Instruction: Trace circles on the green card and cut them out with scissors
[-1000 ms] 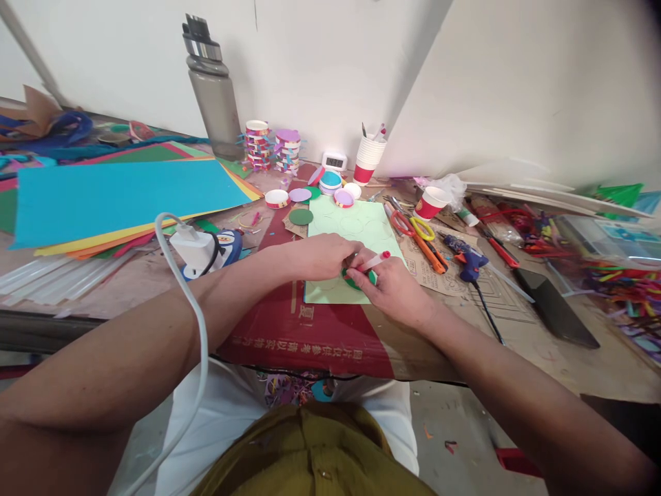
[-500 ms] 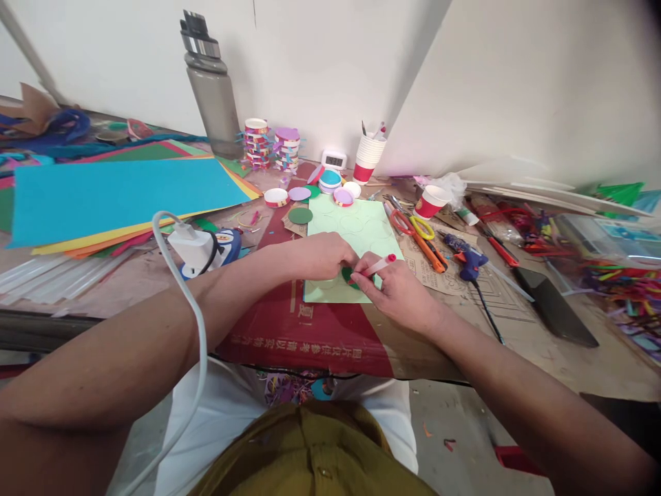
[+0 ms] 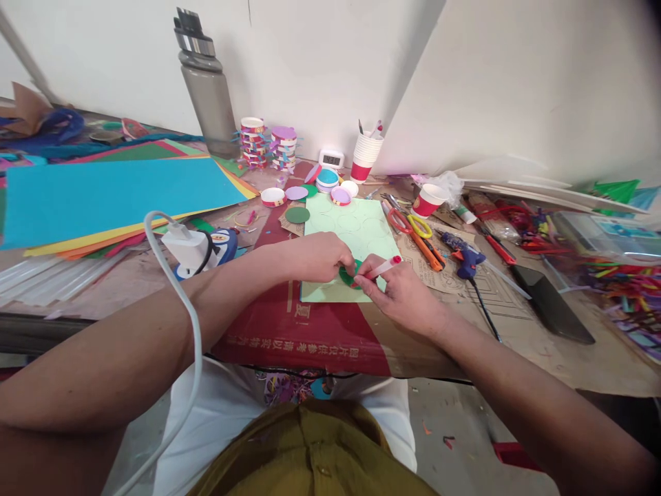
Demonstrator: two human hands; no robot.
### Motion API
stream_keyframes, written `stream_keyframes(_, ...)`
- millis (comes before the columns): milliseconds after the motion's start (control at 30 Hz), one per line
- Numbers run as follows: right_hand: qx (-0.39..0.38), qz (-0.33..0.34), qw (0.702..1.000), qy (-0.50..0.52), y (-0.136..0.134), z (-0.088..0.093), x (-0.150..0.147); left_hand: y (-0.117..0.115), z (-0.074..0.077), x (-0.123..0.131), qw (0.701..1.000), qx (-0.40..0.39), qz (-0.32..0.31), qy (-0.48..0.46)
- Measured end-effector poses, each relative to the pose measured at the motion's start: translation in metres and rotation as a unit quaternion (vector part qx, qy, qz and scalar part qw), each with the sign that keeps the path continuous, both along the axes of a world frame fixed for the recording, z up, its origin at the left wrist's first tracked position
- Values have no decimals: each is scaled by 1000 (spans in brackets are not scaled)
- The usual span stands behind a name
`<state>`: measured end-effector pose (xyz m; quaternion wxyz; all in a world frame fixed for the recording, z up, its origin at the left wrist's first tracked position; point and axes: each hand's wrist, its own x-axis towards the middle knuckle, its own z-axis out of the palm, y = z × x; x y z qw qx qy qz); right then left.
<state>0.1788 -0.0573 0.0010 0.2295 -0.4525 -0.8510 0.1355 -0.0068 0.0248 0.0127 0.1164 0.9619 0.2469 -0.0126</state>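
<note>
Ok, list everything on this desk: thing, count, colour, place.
green disc: one, dark green, on the pale sheet
pale sheet: one, light green, on red cardboard
marker: one, white, red cap, in right hand
scissors: two pairs, red and yellow handles, right of sheet
glue gun: one, blue, right of scissors
water bottle: one, grey, back by wall
card stack: one, blue on top, left
charger: one, white, beside left forearm
cup stack: one, white and red, back by wall
left hand: holds disc down
right hand: grips marker

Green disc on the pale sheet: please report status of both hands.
Left hand pins green disc on pale green sheet. Right hand grips red-capped pen, tip at disc's edge. Scissors beside sheet, apart.
</note>
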Motion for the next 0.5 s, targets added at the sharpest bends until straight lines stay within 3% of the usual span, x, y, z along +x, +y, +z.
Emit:
stream_keyframes(167, -2, -9, 996, 87, 2, 10, 11, -6, -3, -1, 999, 35, 3, -14)
stream_keyframes(267, 22, -49, 988, 143, 7, 13, 20, -15, -2, 0, 998, 55, -5, -17)
stream_keyframes(500, 2, -99, 974, 202, 20, -4, 23, -35, -2, 6, 993, 118, -29, -1)
